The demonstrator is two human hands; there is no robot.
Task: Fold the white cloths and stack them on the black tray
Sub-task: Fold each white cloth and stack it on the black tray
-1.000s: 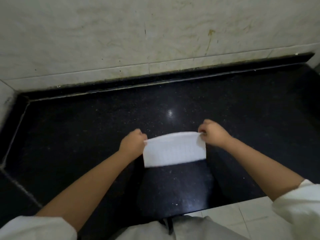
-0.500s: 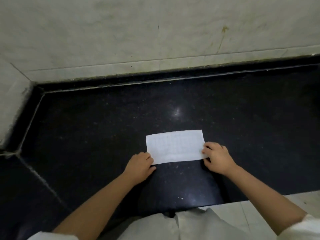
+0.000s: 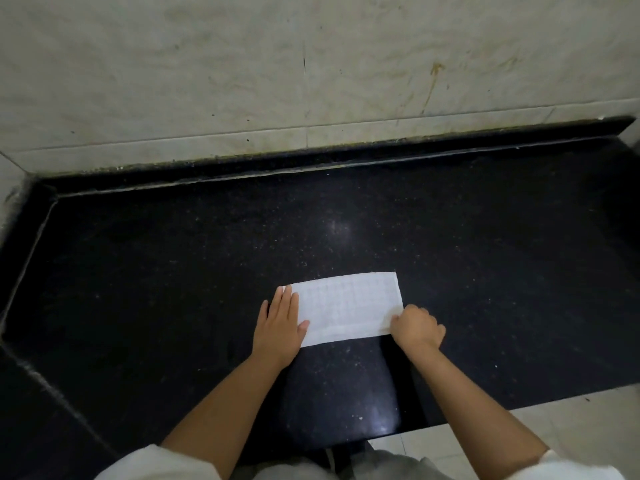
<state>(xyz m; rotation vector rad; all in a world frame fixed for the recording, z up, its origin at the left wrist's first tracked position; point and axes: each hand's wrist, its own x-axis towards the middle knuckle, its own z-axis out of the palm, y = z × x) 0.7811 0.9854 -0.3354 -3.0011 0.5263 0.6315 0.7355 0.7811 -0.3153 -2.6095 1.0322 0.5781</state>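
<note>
Cloth (image 3: 349,306): one; left hand (image 3: 280,323), right hand (image 3: 417,329).

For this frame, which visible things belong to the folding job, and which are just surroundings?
Job:
white cloth, lying flat
left hand, flat on its left end
right hand, gripping its near right corner

Surroundings:
black countertop
tiled wall

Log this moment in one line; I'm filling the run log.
white cloth: folded, flat on black counter | left hand: presses left end | right hand: pinches right corner
</note>
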